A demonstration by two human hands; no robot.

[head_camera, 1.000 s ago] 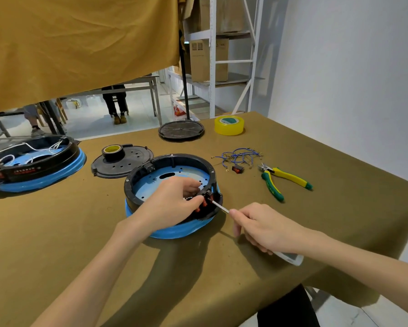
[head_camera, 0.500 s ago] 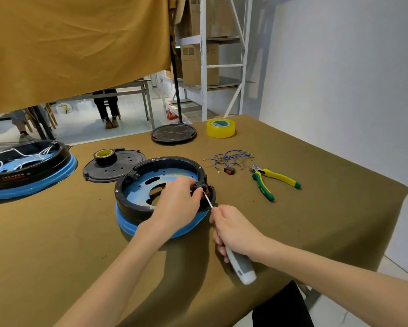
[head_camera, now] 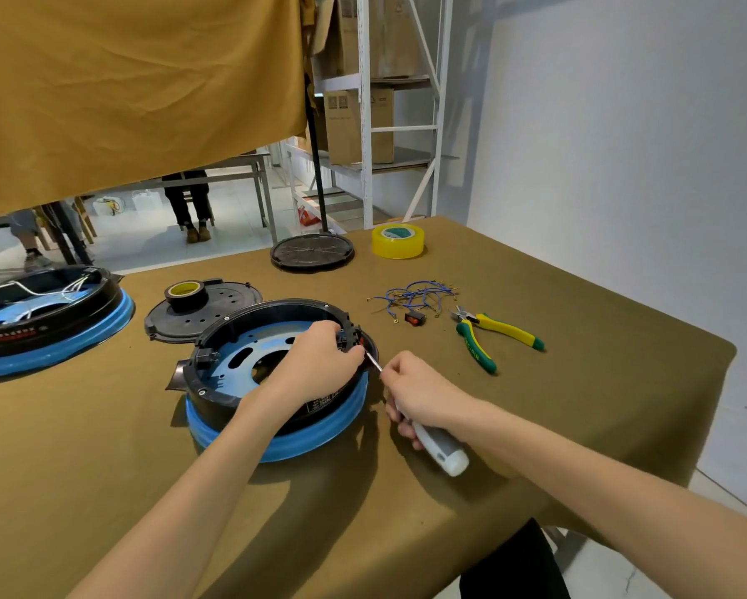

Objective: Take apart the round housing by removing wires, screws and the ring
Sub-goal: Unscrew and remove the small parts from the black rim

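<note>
Now left hand point(head_camera: 319, 361) grips housing point(head_camera: 250, 339) rim; right hand point(head_camera: 419, 391) clenched round screwdriver point(head_camera: 440, 447), tip at rim.

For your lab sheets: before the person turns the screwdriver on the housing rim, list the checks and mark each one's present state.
1. Left hand steadying the housing at the rim: ok.
2. Right hand has a firm grip on the screwdriver: ok.
3. Screwdriver tip seated in a screw: cannot tell, fingers hide it.
4. Housing flat on the table: ok.
5. Wires already out of the housing: ok, none visible inside.
6. Pliers clear of the working hand: ok.
</note>
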